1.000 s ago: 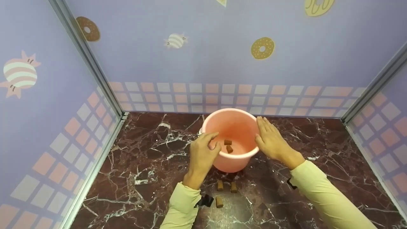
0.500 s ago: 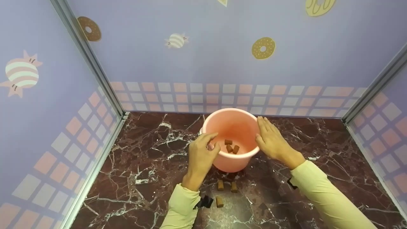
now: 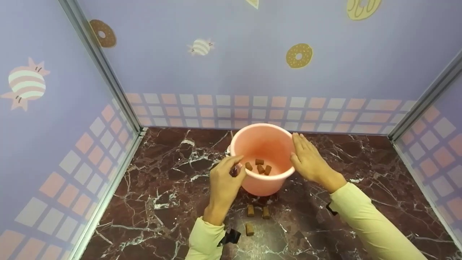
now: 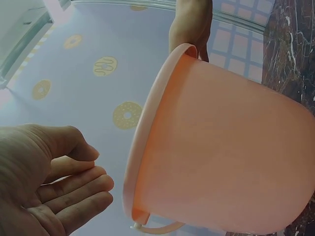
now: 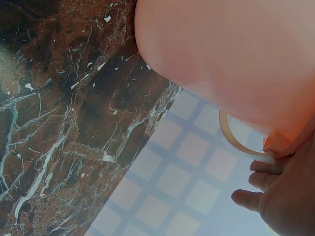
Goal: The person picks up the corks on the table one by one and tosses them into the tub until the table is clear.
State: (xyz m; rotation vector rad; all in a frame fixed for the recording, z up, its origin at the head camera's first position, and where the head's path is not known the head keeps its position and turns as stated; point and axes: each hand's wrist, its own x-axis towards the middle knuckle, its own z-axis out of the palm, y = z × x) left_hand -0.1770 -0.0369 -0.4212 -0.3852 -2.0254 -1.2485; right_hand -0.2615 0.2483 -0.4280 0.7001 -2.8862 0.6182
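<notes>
This looks like a small partitioned booth, though the wider room's kind cannot be told: a far panel (image 3: 245, 76) and side panels at left (image 3: 61, 144) and right (image 3: 447, 126), printed with doughnuts, sweets and pink-and-white squares, meet at grey metal strips (image 3: 104, 68) around a dark marble-patterned surface (image 3: 144, 224).

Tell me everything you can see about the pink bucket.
The pink bucket is round, smooth and plastic-looking, with a thick rim and a curved handle. It stands upright on the marbled surface, open at the top, with small brown pieces inside. The right hand touches its rim; the left hand is apart from it.
</notes>
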